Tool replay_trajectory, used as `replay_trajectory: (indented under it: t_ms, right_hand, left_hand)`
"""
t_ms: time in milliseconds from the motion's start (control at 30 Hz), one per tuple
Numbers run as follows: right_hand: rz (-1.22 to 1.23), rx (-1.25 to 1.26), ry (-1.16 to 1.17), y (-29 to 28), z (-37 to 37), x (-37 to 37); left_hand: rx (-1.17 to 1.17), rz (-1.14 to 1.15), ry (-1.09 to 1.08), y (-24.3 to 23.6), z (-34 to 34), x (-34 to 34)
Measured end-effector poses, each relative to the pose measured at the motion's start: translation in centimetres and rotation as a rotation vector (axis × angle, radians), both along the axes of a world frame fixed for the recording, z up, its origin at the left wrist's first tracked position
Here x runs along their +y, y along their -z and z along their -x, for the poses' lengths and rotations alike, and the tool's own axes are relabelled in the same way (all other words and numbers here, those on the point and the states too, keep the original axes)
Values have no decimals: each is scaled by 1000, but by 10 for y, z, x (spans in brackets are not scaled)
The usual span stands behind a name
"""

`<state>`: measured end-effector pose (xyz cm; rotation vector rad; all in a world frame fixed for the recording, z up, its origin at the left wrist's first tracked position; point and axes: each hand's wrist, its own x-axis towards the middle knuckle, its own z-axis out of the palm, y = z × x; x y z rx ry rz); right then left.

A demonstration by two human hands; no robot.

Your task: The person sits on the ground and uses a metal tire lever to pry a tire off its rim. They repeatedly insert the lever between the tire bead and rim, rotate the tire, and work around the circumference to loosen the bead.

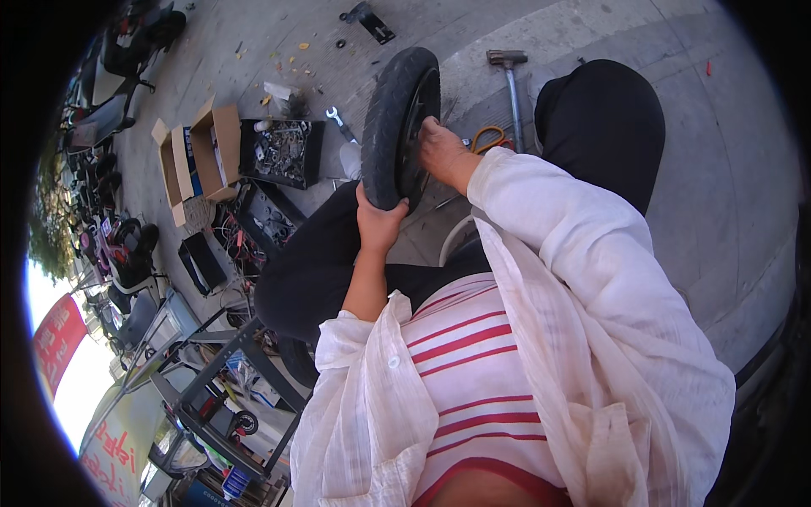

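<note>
A small black scooter wheel with its tyre stands upright in front of me, between my knees. My left hand grips the tyre's near, lower end, with the thumb round its edge. At the hub on the wheel's right side is my right hand, fingers curled in; what they hold, if anything, is hidden. Just right of that hand lie scissors with orange handles. A hammer with a metal handle rests beyond them, by my right knee. Left of the wheel is an open-end wrench on the ground.
A tray of small metal parts sits at the left beside open cardboard boxes. Nearer are a black box, tangled wires and a metal frame. Parked scooters line the far left. A black bracket lies ahead.
</note>
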<state>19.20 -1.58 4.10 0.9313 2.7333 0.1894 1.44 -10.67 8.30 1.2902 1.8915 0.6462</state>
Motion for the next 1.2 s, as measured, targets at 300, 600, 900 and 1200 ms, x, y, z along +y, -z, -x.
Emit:
replay_trajectory:
  t_ms: [300, 600, 900, 1200]
  right_hand:
    - [605, 259, 532, 3, -62, 14]
    - [1298, 1636, 1318, 0, -68, 37]
    - [1263, 1552, 1266, 3, -36, 31]
    - [1238, 1505, 1232, 11, -19, 27]
  left_hand:
    - [-81, 25, -15, -4, 11, 12]
    - [-227, 16, -78, 12, 23, 12]
    - [-80, 59, -47, -1, 5, 11]
    - [-54, 39, -19, -5, -3, 9]
